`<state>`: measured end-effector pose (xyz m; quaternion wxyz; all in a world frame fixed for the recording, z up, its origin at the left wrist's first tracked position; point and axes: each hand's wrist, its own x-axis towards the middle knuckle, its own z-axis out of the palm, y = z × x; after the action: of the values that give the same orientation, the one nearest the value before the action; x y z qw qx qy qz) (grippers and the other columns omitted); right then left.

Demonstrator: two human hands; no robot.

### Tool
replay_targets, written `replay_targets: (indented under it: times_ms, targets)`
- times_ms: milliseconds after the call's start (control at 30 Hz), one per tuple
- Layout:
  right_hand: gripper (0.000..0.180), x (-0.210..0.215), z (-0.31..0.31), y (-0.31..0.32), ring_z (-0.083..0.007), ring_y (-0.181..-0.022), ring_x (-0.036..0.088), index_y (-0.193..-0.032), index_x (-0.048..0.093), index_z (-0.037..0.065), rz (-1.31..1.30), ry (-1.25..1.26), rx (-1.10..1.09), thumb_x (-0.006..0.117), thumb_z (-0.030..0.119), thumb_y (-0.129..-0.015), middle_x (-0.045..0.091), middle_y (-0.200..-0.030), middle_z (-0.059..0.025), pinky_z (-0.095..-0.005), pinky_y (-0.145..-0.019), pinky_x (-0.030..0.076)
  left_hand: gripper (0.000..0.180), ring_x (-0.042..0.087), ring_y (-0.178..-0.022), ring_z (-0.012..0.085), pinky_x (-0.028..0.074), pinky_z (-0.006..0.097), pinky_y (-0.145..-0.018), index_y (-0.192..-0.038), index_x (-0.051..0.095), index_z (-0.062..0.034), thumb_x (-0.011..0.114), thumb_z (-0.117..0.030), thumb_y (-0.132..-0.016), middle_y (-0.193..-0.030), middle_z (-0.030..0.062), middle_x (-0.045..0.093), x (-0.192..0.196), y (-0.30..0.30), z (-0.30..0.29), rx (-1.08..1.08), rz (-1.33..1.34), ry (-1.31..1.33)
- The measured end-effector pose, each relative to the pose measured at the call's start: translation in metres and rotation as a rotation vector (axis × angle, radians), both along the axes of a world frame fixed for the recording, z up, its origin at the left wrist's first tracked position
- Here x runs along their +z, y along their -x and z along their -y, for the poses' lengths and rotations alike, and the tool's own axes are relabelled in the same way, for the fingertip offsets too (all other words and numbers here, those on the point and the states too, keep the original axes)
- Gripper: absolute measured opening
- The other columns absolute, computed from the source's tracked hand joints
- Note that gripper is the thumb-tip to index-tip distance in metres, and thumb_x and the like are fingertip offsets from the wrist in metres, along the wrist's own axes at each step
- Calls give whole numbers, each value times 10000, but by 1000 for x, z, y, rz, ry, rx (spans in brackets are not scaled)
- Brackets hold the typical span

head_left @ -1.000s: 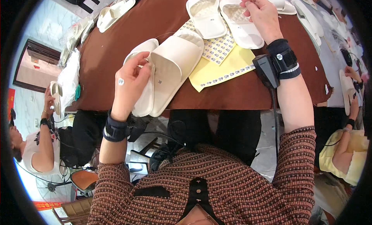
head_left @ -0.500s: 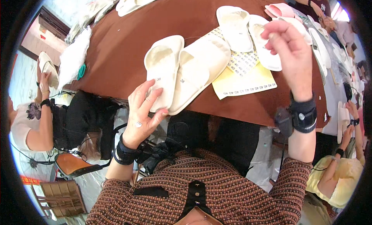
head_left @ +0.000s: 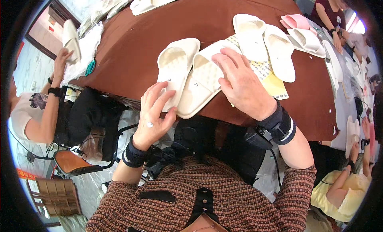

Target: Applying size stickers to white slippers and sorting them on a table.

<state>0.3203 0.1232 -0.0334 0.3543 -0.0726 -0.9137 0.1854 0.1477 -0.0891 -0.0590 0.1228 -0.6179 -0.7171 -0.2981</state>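
Note:
A pair of cream slippers lies side by side in front of me, the left slipper [head_left: 175, 66] and the right slipper [head_left: 199, 90], each with small dark print on its insole. My left hand [head_left: 153, 116] has its fingers spread at the left slipper's heel, and a small round white sticker is on its back. Over the right slipper's strap side lies my right hand [head_left: 245, 84], fingers stretched and slightly curved, covering part of the slipper. Yellow sticker sheets [head_left: 277, 86] with rows of printed labels are partly under my right hand and another pair of cream slippers [head_left: 281, 52].
The table has a brown cloth [head_left: 135, 48]. Pink slippers [head_left: 295, 21] and white slippers [head_left: 307, 40] lie at the right edge, teal scissors [head_left: 90, 67] at the left. Co-workers sit on both sides; the one on the left holds a cream slipper [head_left: 72, 40].
My right hand has come left and down from above the farther pair onto the right slipper of the near pair. My left hand stays at the heel. The view has shifted slightly.

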Motion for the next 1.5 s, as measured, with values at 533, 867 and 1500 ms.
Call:
replay_targets:
  times_ms: [533,867,1500]
  targets:
    - [308,8,-37,33,-355,-1100,562,-1119,566,-34,-8,3,86,489,-72,-823,597,-1091,-176,-399,-970,461,383,506,-1228,369,366,473,-1013,-1068,662,-80,756,-73,-697,-1294,155,560,-13,-6,-7,35,-20,-68]
    - [185,4,2,28,-379,-948,609,-1031,609,0,93,341,182,492,12,-888,649,-935,-199,-444,-834,495,411,521,-1086,311,363,447,-945,-1094,709,-204,780,-171,-691,-1174,85,569,-3,-17,-34,-31,-103,-6]
    - [252,-2,-9,29,-345,-965,643,-1113,613,15,140,337,100,486,-9,-897,693,-999,-181,-431,-859,516,441,493,-1171,329,341,492,-1026,-1136,706,-205,789,-208,-703,-1261,81,559,-9,-21,-34,-20,-90,-33]
